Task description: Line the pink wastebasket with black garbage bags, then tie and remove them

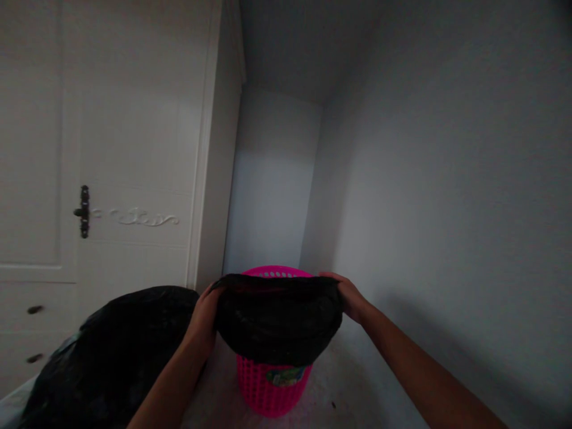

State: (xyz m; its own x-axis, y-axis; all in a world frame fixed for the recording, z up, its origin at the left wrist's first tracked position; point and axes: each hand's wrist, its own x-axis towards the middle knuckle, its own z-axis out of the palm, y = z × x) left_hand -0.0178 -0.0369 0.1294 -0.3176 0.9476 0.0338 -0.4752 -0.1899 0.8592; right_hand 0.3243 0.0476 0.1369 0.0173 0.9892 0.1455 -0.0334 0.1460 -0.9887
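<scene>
A black plastic bag [279,325] is stretched wide between my two hands, its folded edge hanging over the near side of a pink perforated basket [273,396]. The basket's far rim shows bare behind the bag, and a green label sits low on its front. My left hand [206,316] grips the bag's left edge, fingers partly hidden by the plastic. On the right side, my right hand [350,297] is closed on the opposite edge. Whatever lies inside the basket is hidden by the bag.
A large, full-looking black bag [120,351] stands at the lower left, close to my left forearm. Behind it rises a white wardrobe [138,149] with a dark handle [84,212]. A grey wall [438,179] runs along the right. A small dark speck [333,404] lies on the pale floor.
</scene>
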